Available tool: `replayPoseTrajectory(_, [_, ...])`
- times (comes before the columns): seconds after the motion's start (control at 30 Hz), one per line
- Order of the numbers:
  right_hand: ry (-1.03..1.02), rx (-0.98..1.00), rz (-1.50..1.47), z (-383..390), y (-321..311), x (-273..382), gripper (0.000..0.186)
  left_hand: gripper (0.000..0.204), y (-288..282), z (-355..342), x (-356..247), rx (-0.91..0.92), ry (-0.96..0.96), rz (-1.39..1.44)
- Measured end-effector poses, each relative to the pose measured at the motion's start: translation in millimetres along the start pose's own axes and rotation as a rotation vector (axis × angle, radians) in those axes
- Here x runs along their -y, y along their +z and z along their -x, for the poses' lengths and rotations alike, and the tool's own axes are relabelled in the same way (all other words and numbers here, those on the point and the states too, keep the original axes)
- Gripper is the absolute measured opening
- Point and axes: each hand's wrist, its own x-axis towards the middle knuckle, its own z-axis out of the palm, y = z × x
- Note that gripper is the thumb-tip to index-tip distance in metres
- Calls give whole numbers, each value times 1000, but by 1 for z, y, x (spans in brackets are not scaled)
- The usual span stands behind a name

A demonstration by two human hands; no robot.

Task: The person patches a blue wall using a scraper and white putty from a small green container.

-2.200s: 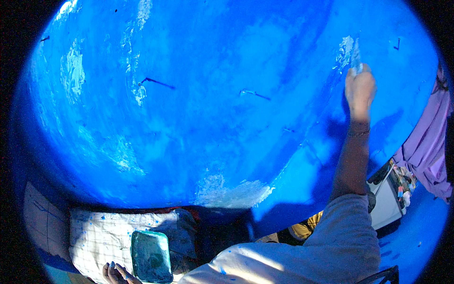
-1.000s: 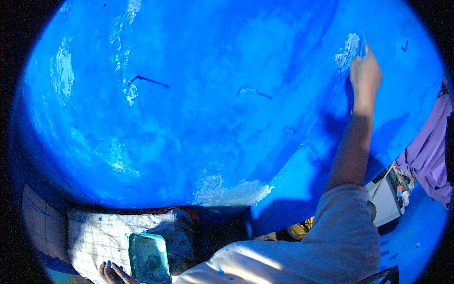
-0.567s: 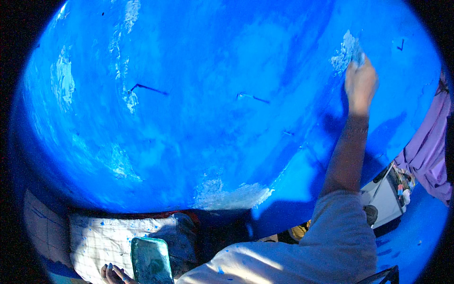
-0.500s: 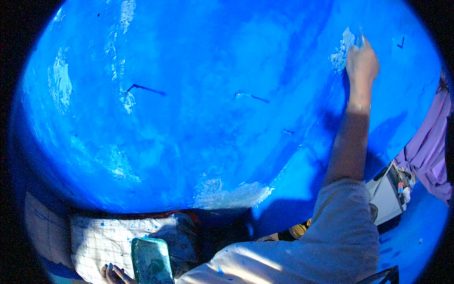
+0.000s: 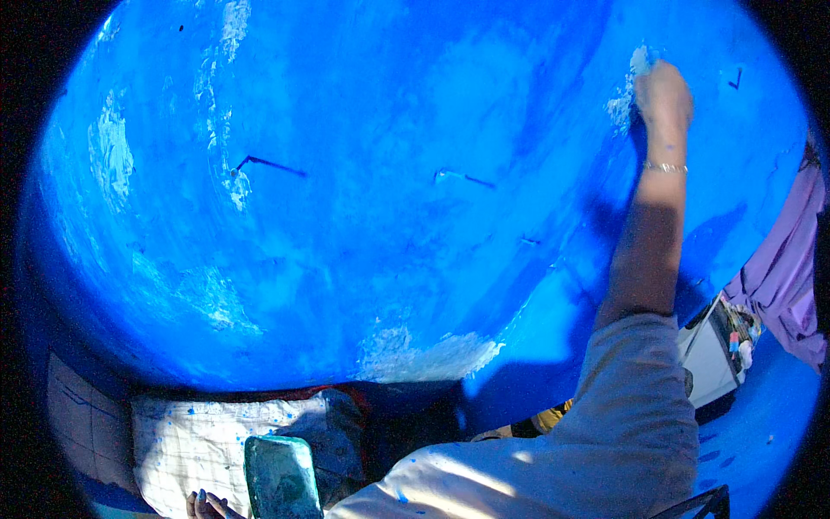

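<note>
The tub (image 5: 283, 476) is just right of the left hand (image 5: 210, 508) (the right hand (image 5: 664, 93) is at the wall (image 5: 363, 225)).

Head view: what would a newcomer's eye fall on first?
A vivid blue wall comes first, filling most of the view and broken by rough pale patches. Next is the right hand, raised at upper right beside one such patch. At lower left, a green container and a blue-spotted white cloth show by the left hand.
</note>
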Motion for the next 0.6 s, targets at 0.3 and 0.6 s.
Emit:
replayPoseTrajectory(0.3, [-46,-10,-244,66,-17,-3,26,16,-17,15,20,-6,-80,-28])
replayPoseTrajectory(0.6, [-195,20,-184,116,23,2,35,14,2,7,-14,38,-21,-52])
